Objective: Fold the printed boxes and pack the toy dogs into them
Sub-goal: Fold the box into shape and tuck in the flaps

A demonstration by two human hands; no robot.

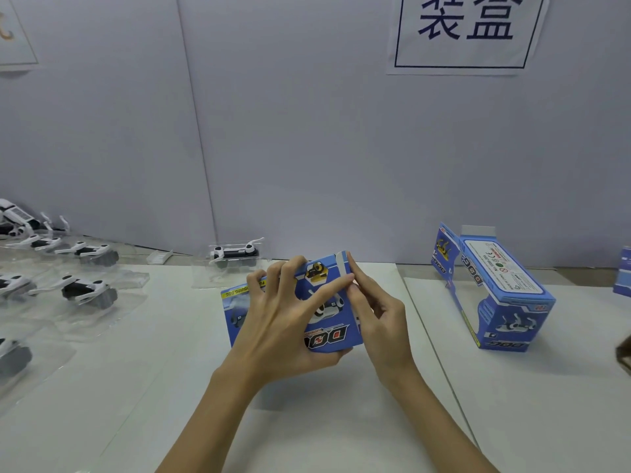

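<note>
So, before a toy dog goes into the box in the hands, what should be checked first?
1. Left hand grips the blue box: ok.
2. Right hand works at the box's right end: ok.
3. That end closed: cannot tell.
4. Toy dog in clear tray within reach behind the box: ok.
5. Box empty inside: cannot tell.
6. Folded box on the right stands apart: ok.

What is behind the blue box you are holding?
Behind the blue box, by the wall, a toy dog lies in a clear plastic tray. The box and left hand cover the tray's near right part.
</note>
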